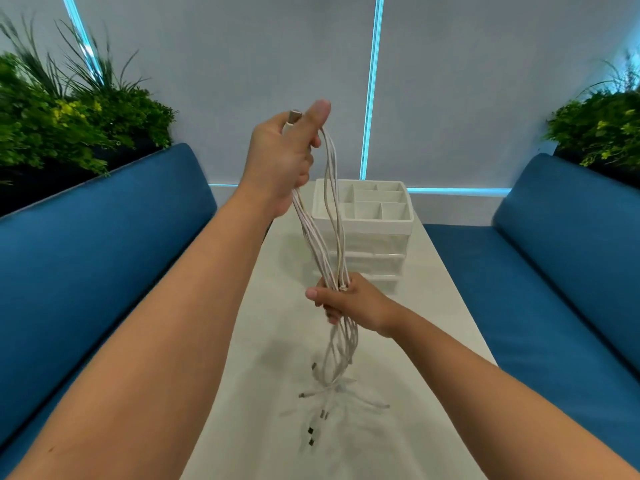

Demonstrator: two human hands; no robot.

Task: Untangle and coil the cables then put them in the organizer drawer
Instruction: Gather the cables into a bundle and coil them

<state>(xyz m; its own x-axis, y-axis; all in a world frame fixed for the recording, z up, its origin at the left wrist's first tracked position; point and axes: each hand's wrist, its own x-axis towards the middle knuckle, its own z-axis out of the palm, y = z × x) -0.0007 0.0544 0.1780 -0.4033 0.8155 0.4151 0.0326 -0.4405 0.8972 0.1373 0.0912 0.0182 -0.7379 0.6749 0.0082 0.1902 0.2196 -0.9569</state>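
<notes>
Cables: a bundle of thin white cords, smooth and round in section, stretched upright between the two hands above the middle of the table; none is coiled or in the organizer yet.
Left hand: raised high, fingers curled round the top of the bundle with the thumb up; a plug end pokes out above the fist. Holding it high seems meant to let the strands hang straight, so the crossings show.
Strands between the hands: several run side by side, a few bow outward and twist over one another, so the tangle looks only partly worked out.
Right hand: lower down and near the table, fingers wrapped round the bundle at about its middle, probably to gather the cords and slide along them.
Loose ends: below the right hand the cords fan out and blur; small dark and metallic connectors dangle just above or on the table, I cannot tell which.
Table: long, narrow, pale and matte, running away from the person between two blue upholstered benches.
Organizer: white, hard-looking plastic, boxy, open compartments of several sizes on top and what seem to be drawers stacked beneath; it stands at the far end, behind the cables.
Plants: leafy green, behind both benches.
</notes>
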